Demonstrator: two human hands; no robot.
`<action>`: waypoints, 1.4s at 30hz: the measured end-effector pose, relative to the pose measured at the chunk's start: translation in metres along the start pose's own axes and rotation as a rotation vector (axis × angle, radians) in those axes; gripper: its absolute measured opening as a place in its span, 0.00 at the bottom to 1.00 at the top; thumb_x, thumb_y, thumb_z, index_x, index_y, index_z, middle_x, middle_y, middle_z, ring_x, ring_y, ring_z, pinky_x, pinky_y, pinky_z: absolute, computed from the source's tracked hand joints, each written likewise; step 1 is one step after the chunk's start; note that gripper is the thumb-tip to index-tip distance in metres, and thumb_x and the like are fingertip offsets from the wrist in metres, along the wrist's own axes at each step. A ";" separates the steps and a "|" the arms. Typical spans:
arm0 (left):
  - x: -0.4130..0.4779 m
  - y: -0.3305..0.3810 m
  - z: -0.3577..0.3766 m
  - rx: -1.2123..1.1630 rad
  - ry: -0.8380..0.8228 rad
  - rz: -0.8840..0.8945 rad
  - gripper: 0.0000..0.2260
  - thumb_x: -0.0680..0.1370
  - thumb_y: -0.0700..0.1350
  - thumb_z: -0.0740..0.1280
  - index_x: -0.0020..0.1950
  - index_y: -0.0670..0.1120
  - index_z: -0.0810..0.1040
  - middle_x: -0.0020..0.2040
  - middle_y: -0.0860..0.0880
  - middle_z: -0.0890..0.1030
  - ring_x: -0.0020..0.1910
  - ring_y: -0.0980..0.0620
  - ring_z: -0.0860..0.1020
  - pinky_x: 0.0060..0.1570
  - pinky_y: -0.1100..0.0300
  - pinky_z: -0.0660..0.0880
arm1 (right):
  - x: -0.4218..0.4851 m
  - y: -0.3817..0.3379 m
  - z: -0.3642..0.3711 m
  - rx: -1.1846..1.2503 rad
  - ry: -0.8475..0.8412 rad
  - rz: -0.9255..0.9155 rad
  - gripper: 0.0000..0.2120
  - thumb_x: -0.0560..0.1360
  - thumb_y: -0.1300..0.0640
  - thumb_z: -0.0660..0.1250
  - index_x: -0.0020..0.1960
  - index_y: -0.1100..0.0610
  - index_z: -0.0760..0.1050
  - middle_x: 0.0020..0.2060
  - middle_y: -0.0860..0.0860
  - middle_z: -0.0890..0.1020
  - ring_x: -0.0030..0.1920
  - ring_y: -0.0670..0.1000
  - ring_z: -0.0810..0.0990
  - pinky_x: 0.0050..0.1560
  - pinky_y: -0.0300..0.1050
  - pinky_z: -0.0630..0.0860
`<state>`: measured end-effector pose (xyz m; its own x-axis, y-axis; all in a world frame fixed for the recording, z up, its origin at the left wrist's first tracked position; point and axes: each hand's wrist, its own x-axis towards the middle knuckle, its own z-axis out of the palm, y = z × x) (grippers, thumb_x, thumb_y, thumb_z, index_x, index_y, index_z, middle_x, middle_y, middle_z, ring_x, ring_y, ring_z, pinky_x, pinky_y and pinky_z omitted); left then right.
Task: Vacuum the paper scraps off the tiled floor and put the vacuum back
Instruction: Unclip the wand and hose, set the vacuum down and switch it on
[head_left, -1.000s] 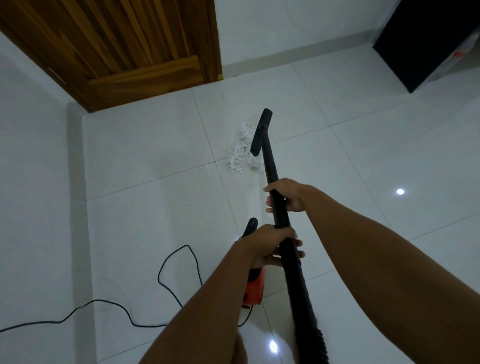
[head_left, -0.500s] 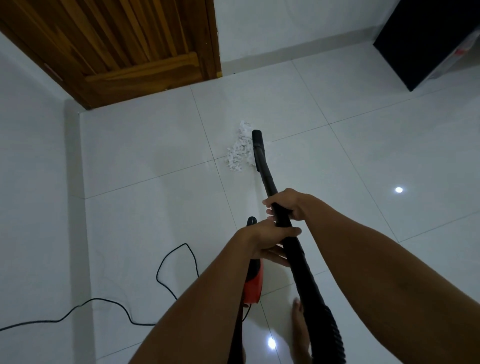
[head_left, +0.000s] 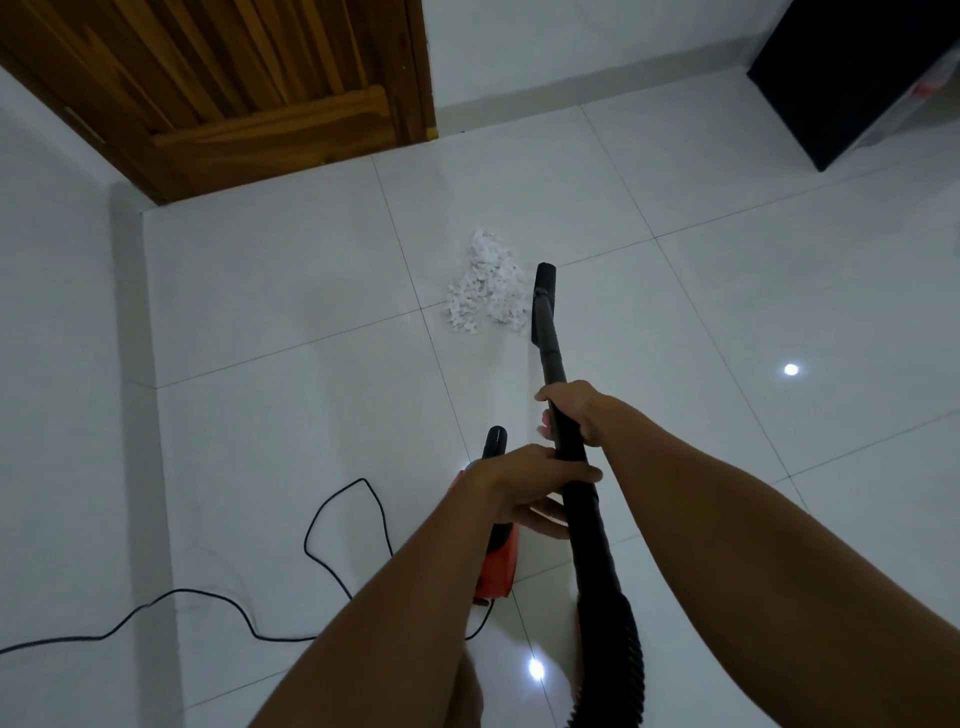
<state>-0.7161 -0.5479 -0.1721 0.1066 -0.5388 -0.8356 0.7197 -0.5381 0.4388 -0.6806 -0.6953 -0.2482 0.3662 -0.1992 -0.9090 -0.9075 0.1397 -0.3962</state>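
Observation:
A heap of white paper scraps (head_left: 485, 288) lies on the white tiled floor (head_left: 291, 291) ahead of me. The black vacuum tube (head_left: 558, 384) slants forward, its nozzle (head_left: 543, 301) down at the right edge of the heap. My right hand (head_left: 574, 413) grips the tube high up. My left hand (head_left: 524, 488) holds the tube just below it, fingers wrapped loosely. The red vacuum body (head_left: 496, 569) with its black handle (head_left: 493, 441) sits on the floor under my left forearm, partly hidden.
A black power cord (head_left: 337, 519) loops across the floor at the lower left. A wooden door (head_left: 249, 88) stands in the far left corner between white walls. A black cabinet (head_left: 852, 73) sits at the far right. Ribbed hose (head_left: 618, 660) hangs by my legs.
The nozzle has come down from above the heap's far side and shifted to the right edge of the scraps. Both hands kept their grip on the tube.

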 end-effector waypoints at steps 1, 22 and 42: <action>0.000 -0.001 -0.001 0.005 0.013 -0.006 0.13 0.77 0.48 0.72 0.58 0.44 0.80 0.43 0.48 0.85 0.38 0.51 0.86 0.41 0.55 0.83 | 0.000 0.002 -0.002 0.016 -0.035 0.002 0.14 0.78 0.60 0.69 0.59 0.67 0.73 0.34 0.58 0.78 0.32 0.54 0.80 0.45 0.52 0.84; 0.020 -0.003 0.001 -0.117 -0.010 -0.019 0.19 0.81 0.47 0.68 0.66 0.35 0.76 0.55 0.41 0.83 0.43 0.48 0.86 0.41 0.58 0.82 | 0.002 0.030 -0.032 -0.110 -0.194 0.076 0.24 0.77 0.54 0.73 0.65 0.68 0.72 0.55 0.61 0.81 0.49 0.57 0.85 0.39 0.50 0.83; 0.039 0.001 0.065 -0.095 0.111 -0.005 0.29 0.74 0.60 0.72 0.64 0.38 0.77 0.48 0.43 0.83 0.42 0.49 0.83 0.50 0.56 0.81 | -0.021 0.037 -0.072 -0.232 -0.169 0.011 0.18 0.79 0.53 0.67 0.63 0.63 0.73 0.57 0.61 0.82 0.55 0.57 0.83 0.57 0.56 0.81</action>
<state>-0.7561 -0.6115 -0.1827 0.1742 -0.4585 -0.8714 0.7816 -0.4739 0.4057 -0.7370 -0.7554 -0.2347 0.3673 -0.0312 -0.9296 -0.9274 -0.0884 -0.3635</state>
